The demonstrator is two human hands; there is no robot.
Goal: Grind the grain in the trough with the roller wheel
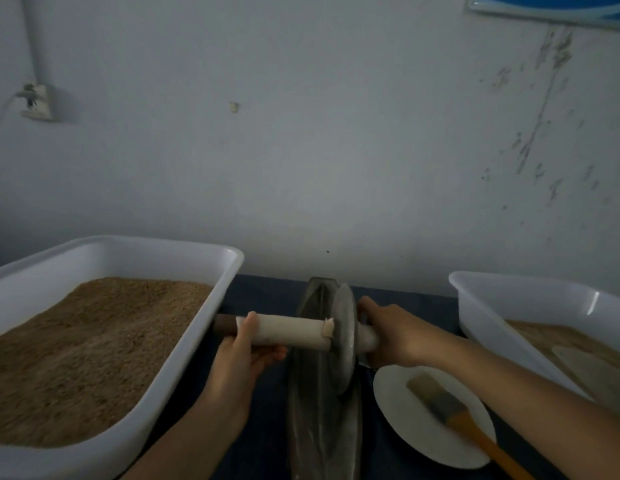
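From the head camera, the left hand [244, 348] curls round the left end of the white-wrapped handle [284, 332], fingers underneath and thumb over the top. Just past its thumb a bare brown stub of the same axle pokes out toward the tub on that side. The right hand [395, 336] grips the shorter right end of the handle, fingers wrapped over it and knuckles up. Between the two hands stands the roller wheel [345, 341], a grey metal disc set on edge, its lower rim down inside the trough [324, 427]. The trough is a long, narrow dark metal boat that runs from the wall toward the person, passing under both wrists. Whether any grain lies in the trough cannot be told; its inside is too dark.

Left of the left hand sits a large white tub [183, 341] heaped with brown grain [86, 358]. Below the right wrist lies a white plate [398, 403] with a brush [450, 408] resting on it, its orange handle pointing toward the person. Beyond the right forearm is a second white tub [488, 306] holding a lower layer of brownish material.
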